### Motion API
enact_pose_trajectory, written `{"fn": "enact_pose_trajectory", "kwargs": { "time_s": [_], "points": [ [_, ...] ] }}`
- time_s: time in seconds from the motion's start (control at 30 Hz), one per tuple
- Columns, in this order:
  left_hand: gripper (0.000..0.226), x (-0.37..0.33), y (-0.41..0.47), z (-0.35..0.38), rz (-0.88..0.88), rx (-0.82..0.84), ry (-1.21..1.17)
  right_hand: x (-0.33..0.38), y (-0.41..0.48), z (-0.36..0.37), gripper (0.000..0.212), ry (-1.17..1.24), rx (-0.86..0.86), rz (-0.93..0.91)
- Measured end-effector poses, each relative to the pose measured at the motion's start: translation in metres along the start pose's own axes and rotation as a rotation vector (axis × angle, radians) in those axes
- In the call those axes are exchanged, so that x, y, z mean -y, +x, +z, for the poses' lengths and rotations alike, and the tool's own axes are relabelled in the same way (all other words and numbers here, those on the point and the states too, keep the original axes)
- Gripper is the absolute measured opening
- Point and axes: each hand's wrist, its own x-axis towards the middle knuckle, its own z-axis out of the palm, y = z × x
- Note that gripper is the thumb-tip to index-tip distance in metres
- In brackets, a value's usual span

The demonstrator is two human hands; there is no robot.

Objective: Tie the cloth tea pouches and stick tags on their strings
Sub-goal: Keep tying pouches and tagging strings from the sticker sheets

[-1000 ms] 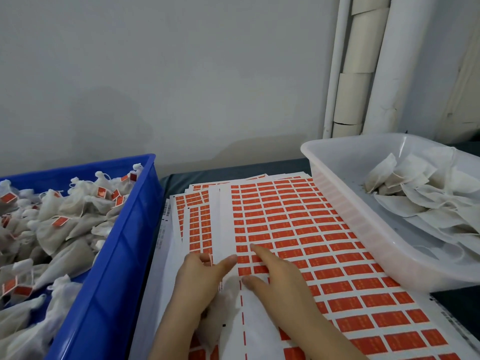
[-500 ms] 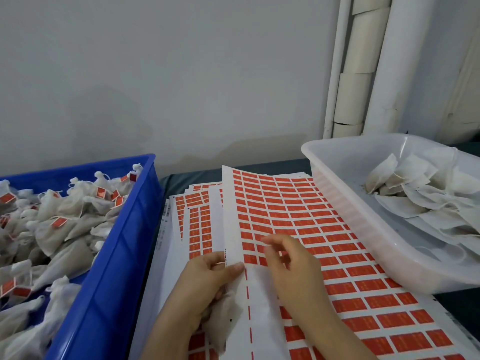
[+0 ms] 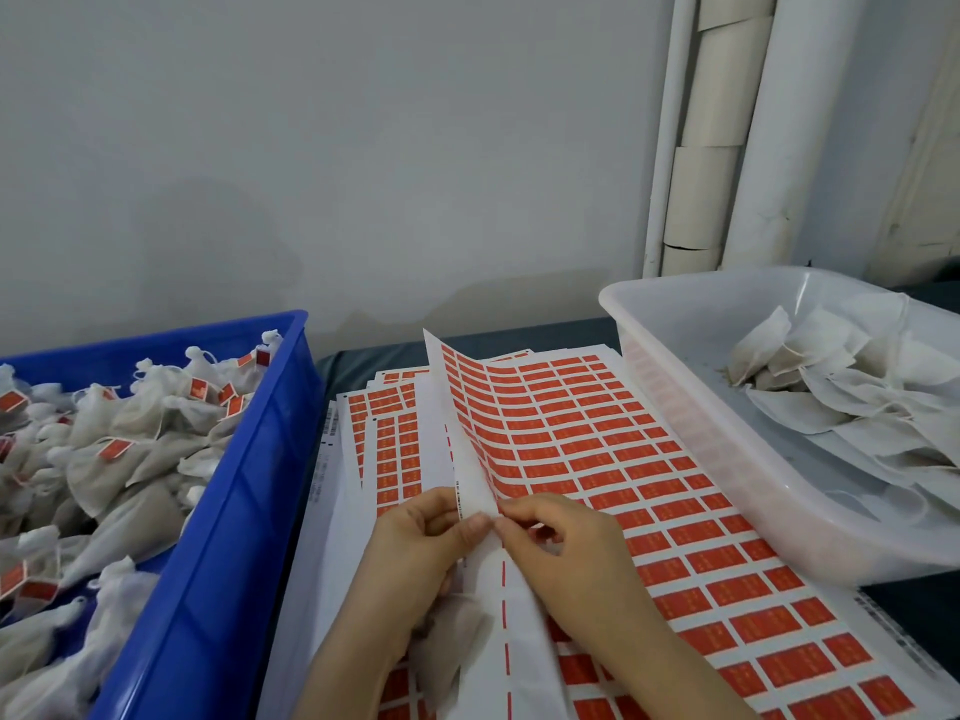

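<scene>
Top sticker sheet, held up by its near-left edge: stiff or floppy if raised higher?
Probably floppy: the sticker sheet curls upward where the left hand and right hand pinch its edge, while its right side lies flat. Likely light, since a mere pinch holds it up. It may slide on the loose sheets beneath.

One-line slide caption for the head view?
Left hand and right hand pinch a lifted red sticker sheet between blue bin and clear tub.

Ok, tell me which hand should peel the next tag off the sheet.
Right. The right hand has its fingers pinching the sheet at its lifted edge, beside the orange tags; the left hand is tied up holding that edge up, with a pouch tucked beneath it.
</scene>
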Motion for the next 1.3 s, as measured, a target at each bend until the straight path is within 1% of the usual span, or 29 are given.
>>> {"fn": "enact_pose_trajectory", "kwargs": {
  "time_s": [0.1,0.33,0.57,0.73,0.8,0.9,0.97,1.0,1.1,1.13,1.17,1.2,1.3],
  "points": [
    [0.013,0.0,0.0,0.002,0.012,0.007,-0.001,-0.003,0.001,-0.001,0.019,0.015,-0.01,0.008],
    [0.013,0.001,0.001,0.004,0.018,-0.006,0.022,-0.005,0.002,-0.004,0.006,0.056,0.001,0.107],
    [0.017,0.002,0.001,0.003,0.008,-0.008,0.028,-0.005,0.005,-0.004,0.017,0.098,-0.022,0.198],
    [0.016,0.003,0.003,0.001,-0.011,-0.038,0.055,-0.008,0.007,-0.002,0.02,0.081,-0.048,0.25],
    [0.015,0.003,0.005,-0.002,-0.043,-0.049,0.058,-0.012,0.008,-0.002,0.021,0.064,-0.077,0.278],
    [0.018,0.004,0.007,-0.008,-0.102,-0.04,0.05,-0.017,0.01,-0.003,0.017,0.084,-0.155,0.335],
    [0.019,0.006,0.009,-0.01,-0.125,-0.084,0.03,-0.019,0.011,-0.005,0.014,0.149,-0.231,0.389],
    [0.017,0.007,0.011,-0.01,-0.126,-0.134,0.007,-0.019,0.012,-0.006,0.013,0.195,-0.275,0.414],
    [0.021,0.006,0.018,-0.008,-0.087,-0.343,0.019,-0.018,0.013,-0.013,0.015,0.317,-0.406,0.425],
    [0.022,0.005,0.019,-0.007,-0.07,-0.398,-0.019,-0.018,0.014,-0.014,0.016,0.326,-0.43,0.404],
    [0.02,0.003,0.019,-0.007,-0.064,-0.419,-0.086,-0.016,0.013,-0.014,0.017,0.319,-0.434,0.376],
    [0.018,0.001,0.017,-0.008,-0.052,-0.407,-0.167,-0.015,0.013,-0.014,0.018,0.308,-0.424,0.345],
    [0.019,-0.004,0.011,-0.01,0.025,-0.258,-0.332,-0.009,0.01,-0.01,0.011,0.291,-0.397,0.277]
  ]
}}
